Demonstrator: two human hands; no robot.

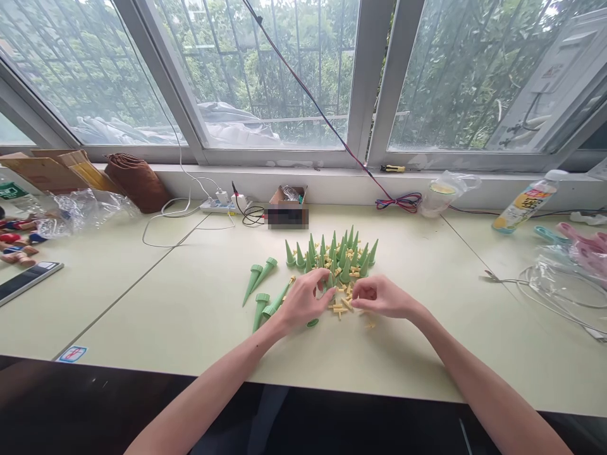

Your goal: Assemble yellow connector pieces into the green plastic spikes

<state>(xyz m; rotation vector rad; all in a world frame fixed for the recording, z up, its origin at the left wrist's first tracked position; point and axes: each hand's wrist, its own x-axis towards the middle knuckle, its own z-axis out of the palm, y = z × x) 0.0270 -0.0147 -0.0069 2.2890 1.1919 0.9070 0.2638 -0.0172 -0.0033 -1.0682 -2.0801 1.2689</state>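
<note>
My left hand [307,297] curls its thumb and index finger around a green plant-watering spike [331,283], partly hidden by the fingers. Close to its right, my right hand [382,296] is closed in a pinch at a small yellow valve piece [348,304]. More yellow valve pieces [337,309] lie loose on the table between the hands. Behind them stands a cluster of green spikes [343,253], points up, with yellow pieces scattered among them. To the left of my left hand, several capped green spikes [260,306] lie on their sides, one with a yellow piece at its end.
The pale table [190,316] runs along a windowsill. A small box [288,212], a power strip [220,203] and coiled wires [398,202] are at the back. At right stand a plastic cup [437,197] and a bottle [524,203]; a phone-like device [28,282] lies far left.
</note>
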